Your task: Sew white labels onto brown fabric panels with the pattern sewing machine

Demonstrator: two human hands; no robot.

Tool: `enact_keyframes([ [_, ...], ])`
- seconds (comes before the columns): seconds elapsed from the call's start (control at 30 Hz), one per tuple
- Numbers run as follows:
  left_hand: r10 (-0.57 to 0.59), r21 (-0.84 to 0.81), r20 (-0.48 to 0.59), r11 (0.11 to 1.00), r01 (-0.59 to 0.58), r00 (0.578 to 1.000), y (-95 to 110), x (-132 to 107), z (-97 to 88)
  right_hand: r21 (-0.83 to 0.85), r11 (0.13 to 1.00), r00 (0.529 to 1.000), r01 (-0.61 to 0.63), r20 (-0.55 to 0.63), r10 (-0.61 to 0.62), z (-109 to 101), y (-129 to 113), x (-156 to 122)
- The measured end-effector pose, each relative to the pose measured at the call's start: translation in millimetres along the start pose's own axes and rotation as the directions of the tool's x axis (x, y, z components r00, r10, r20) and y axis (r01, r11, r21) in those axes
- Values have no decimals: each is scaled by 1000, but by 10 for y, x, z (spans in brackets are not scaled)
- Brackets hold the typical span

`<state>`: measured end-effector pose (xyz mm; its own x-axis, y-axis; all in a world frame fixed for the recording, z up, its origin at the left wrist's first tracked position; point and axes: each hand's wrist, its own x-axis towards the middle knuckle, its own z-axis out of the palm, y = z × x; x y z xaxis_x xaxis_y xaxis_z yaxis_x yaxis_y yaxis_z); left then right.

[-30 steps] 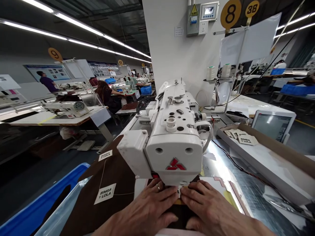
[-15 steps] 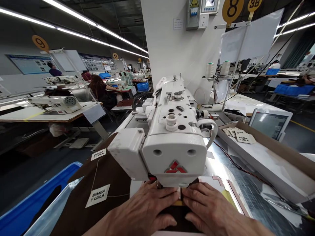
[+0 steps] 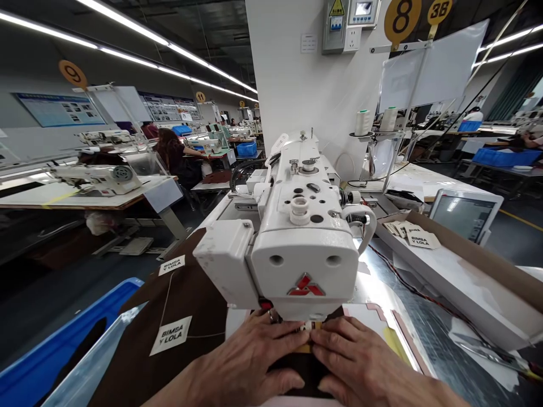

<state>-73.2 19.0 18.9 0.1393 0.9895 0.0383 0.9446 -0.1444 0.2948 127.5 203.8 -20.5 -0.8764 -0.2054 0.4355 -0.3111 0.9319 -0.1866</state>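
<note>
A white sewing machine (image 3: pixel 303 249) fills the middle of the view, its head pointing at me. Under its head, my left hand (image 3: pixel 258 362) and my right hand (image 3: pixel 356 362) lie side by side, fingers stretched flat and pressing on dark brown fabric (image 3: pixel 303 373). Their fingertips nearly meet at a small pale label (image 3: pixel 309 328) beneath the needle area, which the machine head hides. More brown fabric (image 3: pixel 190 305) spreads to the left with two white "BIMBA Y LOLA" labels (image 3: pixel 170 334) stitched on it.
A cardboard tray (image 3: pixel 479 265) with loose labels (image 3: pixel 418 234) lies to the right, a screen (image 3: pixel 464 215) behind it. A blue bin (image 3: pixel 51 362) stands at lower left. Thread cones (image 3: pixel 362 121) stand behind the machine. Other people sit at sewing stations at the far left.
My hands have stayed pressed under the machine head, fingertips shifting slightly closer together. The view has tilted a little.
</note>
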Motion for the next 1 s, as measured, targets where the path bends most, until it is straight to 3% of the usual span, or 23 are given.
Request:
enact_keyframes([
  [0.17, 5, 16, -6, 1000, -5, 1000, -56, -53, 63, -53, 999, 996, 8, 92, -3, -71, 12, 42],
  [0.3, -3, 11, 34, 1000, 3, 999, -66, -53, 65, -77, 997, 996, -22, 80, 28, 6, 6, 50],
  [0.43, 27, -6, 18, 1000, -26, 999, -69, -44, 45, -110, 993, 998, 40, 55, -34, 37, 28, 16],
  [0.53, 41, -3, 6, 999, -41, 999, -75, -37, 40, -158, 985, 998, 69, 12, -68, -14, 61, -88],
  [0.77, 49, 82, -15, 995, -48, 999, -96, -69, 112, -302, 952, 998, 51, 39, -41, -207, 157, -416],
  [1.0, 25, 137, -12, 990, -23, 1000, -122, -120, 204, -287, 958, 996, 3, 83, 21, -325, 109, -352],
])
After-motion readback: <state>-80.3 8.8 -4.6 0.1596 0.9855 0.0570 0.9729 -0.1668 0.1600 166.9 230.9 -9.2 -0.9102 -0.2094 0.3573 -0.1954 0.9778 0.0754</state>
